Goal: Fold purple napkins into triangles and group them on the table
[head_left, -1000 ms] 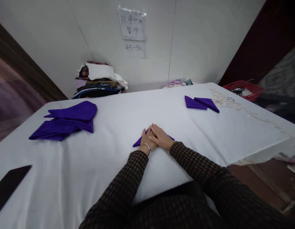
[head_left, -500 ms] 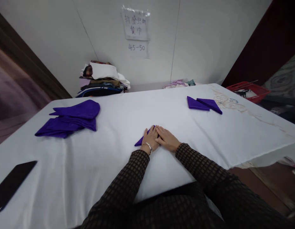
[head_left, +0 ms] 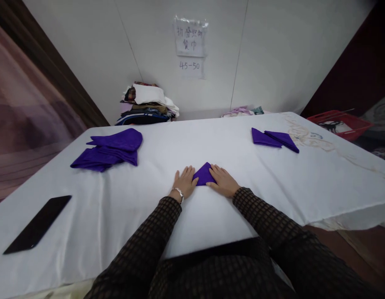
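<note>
A purple cloth napkin (head_left: 204, 174), folded into a triangle with its point away from me, lies flat on the white tablecloth (head_left: 186, 143). My left hand (head_left: 184, 182) rests palm down over its left corner, fingers stretched out. Over the right corner lies my right hand (head_left: 223, 180), also flat with extended fingers. Both hands hide the ends of the triangle; its middle shows between them. At the right back are two folded purple napkins (head_left: 266, 138), partly overlapping. A loose pile of purple napkins (head_left: 114, 145) sits at the left back.
A black phone-like slab (head_left: 38, 226) lies on the left of the table. Behind the far edge stand stacked clothes (head_left: 148, 106) and some pinkish cloth (head_left: 239, 111). A red basket (head_left: 342, 124) is beyond the right corner. Paper signs (head_left: 190, 45) hang on the wall.
My hands have moved apart from the middle of the napkin to its two sides, uncovering its centre and top point. The view has shifted slightly to the left.
</note>
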Demonstrator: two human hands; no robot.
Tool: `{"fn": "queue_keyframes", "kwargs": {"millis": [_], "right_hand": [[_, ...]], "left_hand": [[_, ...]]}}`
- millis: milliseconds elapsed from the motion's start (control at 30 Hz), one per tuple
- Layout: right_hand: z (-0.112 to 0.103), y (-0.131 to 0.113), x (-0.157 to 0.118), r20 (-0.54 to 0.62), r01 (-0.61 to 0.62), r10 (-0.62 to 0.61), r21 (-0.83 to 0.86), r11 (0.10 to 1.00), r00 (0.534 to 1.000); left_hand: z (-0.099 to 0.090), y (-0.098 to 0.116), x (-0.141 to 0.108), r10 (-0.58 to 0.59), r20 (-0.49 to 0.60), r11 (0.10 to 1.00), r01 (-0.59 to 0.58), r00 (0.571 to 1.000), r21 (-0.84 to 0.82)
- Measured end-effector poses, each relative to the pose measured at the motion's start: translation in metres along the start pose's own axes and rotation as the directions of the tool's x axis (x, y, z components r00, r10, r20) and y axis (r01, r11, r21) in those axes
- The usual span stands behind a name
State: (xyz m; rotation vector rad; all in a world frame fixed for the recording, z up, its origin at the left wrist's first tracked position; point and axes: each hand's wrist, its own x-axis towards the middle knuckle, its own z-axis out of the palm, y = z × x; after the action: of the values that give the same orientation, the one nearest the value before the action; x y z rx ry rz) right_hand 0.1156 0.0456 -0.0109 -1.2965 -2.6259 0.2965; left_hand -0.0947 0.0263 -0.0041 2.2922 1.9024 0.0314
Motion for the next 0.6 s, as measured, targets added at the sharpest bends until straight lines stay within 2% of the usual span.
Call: {"fn": "queue_keyframes", "kwargs": {"millis": [233,367,433,533,600], "right_hand": [[-0.002,0.000,-0.001,0.022,-0.010,0.009,0.008,1.000,1.000],[-0.003,0.000,-0.001,0.032,-0.007,0.007,0.010,1.000,0.999],[-0.003,0.000,-0.002,0.033,-0.007,0.007,0.004,1.000,0.999],[-0.001,0.001,-0.002,0.031,-0.007,0.008,-0.013,1.000,0.999],[0.000,0.002,-0.002,0.026,-0.002,0.003,-0.029,1.000,1.000]], "left_hand": [[-0.003,-0.022,-0.025,-0.173,-0.016,0.985,0.172,0.985,-0.030],[-0.004,-0.030,-0.034,-0.255,-0.097,0.963,0.243,0.962,-0.120],[-0.003,-0.034,-0.039,-0.230,-0.187,0.962,0.194,0.955,-0.192],[0.001,-0.036,-0.044,-0.096,-0.318,0.965,0.009,0.943,-0.263],[0.003,-0.035,-0.046,-0.032,-0.356,0.958,-0.073,0.934,-0.276]]}}
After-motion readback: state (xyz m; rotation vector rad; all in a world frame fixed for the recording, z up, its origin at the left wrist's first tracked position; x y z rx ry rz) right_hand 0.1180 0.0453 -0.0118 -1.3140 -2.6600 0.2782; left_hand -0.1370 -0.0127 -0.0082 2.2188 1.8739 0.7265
